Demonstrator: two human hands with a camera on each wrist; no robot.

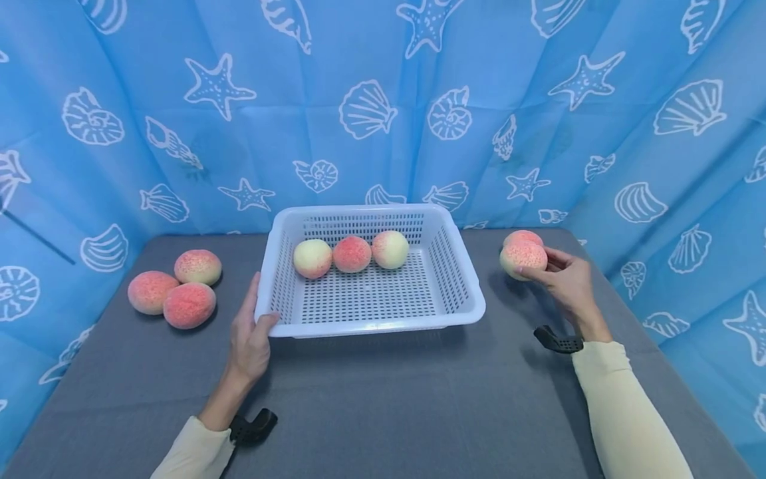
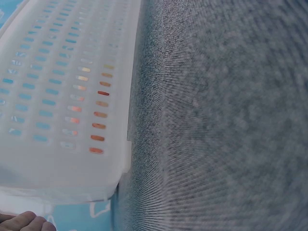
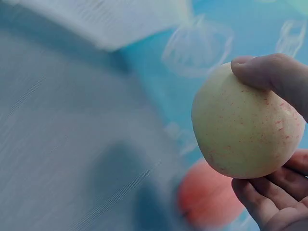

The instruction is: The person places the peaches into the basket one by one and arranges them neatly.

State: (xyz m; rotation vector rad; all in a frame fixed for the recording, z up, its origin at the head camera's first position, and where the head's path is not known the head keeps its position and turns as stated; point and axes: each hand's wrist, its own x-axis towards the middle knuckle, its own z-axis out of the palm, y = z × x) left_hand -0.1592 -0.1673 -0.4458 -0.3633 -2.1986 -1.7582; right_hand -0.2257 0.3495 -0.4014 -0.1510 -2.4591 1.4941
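A white plastic basket (image 1: 371, 327) with slotted walls stands on the grey cloth. Its left rim is in the grip of my left hand (image 1: 250, 342), thumb over the front left corner. Inside lie three peaches in a row: a pale one (image 1: 312, 258), a red one (image 1: 352, 254) and another pale one (image 1: 390, 249). To the right of the basket, my right hand (image 1: 568, 283) holds a peach (image 3: 245, 125) between thumb and fingers. This peach is raised above the cloth in the right wrist view. A redder peach (image 3: 209, 195) sits behind it on the table, partly hidden.
Three more peaches cluster at the table's left: one at the back (image 1: 198, 267), one on the outside (image 1: 152, 292) and a redder one in front (image 1: 189, 306). A blue curtain (image 1: 383, 159) with shell prints hangs right behind the table.
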